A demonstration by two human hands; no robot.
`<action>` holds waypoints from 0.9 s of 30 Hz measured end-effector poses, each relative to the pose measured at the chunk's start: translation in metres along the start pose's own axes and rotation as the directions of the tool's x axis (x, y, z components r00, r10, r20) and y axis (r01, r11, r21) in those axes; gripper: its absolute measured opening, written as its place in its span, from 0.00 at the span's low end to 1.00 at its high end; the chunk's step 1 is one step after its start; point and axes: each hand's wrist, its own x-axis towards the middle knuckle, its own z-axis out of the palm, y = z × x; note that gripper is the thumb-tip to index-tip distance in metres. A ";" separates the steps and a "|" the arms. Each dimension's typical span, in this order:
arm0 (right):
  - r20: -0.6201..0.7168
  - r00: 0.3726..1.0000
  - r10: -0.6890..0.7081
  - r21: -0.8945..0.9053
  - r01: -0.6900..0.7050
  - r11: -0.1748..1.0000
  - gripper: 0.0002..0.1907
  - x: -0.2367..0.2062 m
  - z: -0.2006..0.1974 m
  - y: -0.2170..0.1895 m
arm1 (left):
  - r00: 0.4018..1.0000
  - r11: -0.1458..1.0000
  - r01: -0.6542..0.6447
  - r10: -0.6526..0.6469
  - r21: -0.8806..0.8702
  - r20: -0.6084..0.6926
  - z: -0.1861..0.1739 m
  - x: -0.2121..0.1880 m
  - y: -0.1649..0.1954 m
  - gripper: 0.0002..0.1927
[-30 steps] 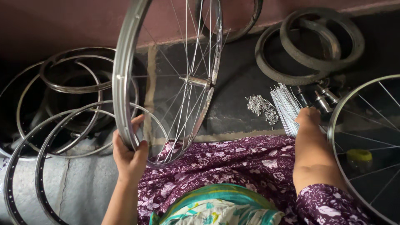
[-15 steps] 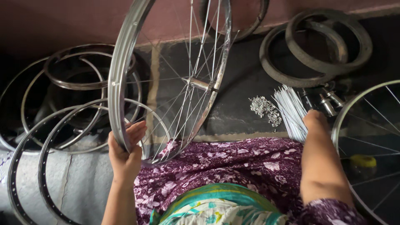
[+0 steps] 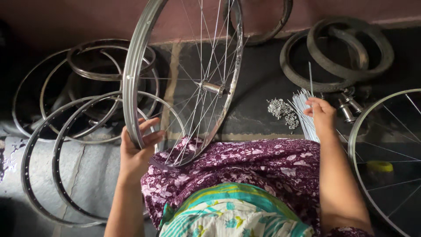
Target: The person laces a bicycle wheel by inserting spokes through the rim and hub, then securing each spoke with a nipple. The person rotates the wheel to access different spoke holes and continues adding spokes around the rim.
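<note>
Wheel: spoked rim (image 3: 139, 66) stood upright on the lap, hub (image 3: 212, 87) facing the worker for access
Left hand: left hand (image 3: 137, 151) curled around the rim's lower edge, steadying it
Right hand: right hand (image 3: 321, 115) pinched one spoke (image 3: 311, 78) lifted from the bundle (image 3: 302, 115) (within reach)
Nipples: small pile (image 3: 280, 109) beside the bundle
Labels: none visible

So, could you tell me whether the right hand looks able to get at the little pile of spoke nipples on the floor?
Probably yes. The right hand is at the bundle of loose spokes, and the small pile of nipples lies just beside that bundle on the dark floor, with nothing between them or on top.
</note>
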 end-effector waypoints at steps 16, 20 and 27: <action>0.096 0.985 -0.145 0.723 0.031 0.690 0.22 -0.088 0.160 -0.084 | 0.996 0.999 0.029 -0.025 -0.043 0.083 -0.020 0.031 0.011 0.46; 0.173 0.976 -0.132 0.812 -0.065 0.580 0.21 -0.078 0.181 -0.082 | 0.994 0.997 0.031 -0.023 -0.071 0.106 -0.023 0.030 0.008 0.46; 0.111 0.928 -0.356 0.817 0.119 0.565 0.20 -0.091 0.189 -0.104 | 0.996 0.998 0.028 -0.023 -0.062 0.082 -0.024 0.029 0.008 0.46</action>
